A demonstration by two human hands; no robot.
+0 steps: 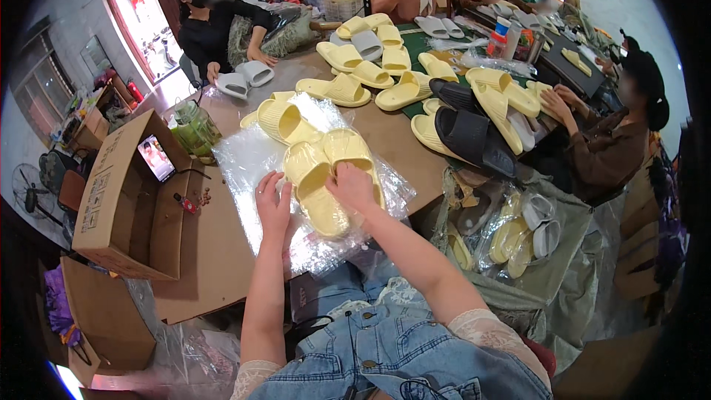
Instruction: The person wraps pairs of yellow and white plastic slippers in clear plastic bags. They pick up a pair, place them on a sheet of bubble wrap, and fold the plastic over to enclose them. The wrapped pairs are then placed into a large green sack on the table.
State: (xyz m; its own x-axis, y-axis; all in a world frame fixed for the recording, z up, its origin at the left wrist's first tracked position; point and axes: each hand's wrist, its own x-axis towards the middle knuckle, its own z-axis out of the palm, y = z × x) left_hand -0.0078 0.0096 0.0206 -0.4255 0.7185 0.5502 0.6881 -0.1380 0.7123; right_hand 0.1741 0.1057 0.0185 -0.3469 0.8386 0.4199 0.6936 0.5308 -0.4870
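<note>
Directly in front of me lie two pale yellow slide slippers, a left slipper (315, 200) and a right slipper (348, 146), side by side with their heels toward me. Under them is a stack of clear plastic bags (252, 159). Shine on the near heel looks like clear film, but I cannot tell whether it is bagged. My right hand (352, 189) grips the left slipper's inner edge, its fingertips partly hidden. Beside that slipper's outer edge, my left hand (272, 204) rests with fingers apart. Another yellow slipper (285, 120) lies just beyond the pair.
An open cardboard box (111, 215) with a phone (156, 158) propped inside stands at left, near a green-filled jar (194, 130). More yellow slippers (337, 89) and black slippers (474, 137) crowd the far side. Co-workers sit around the table; one hand (255, 53) is by grey slippers.
</note>
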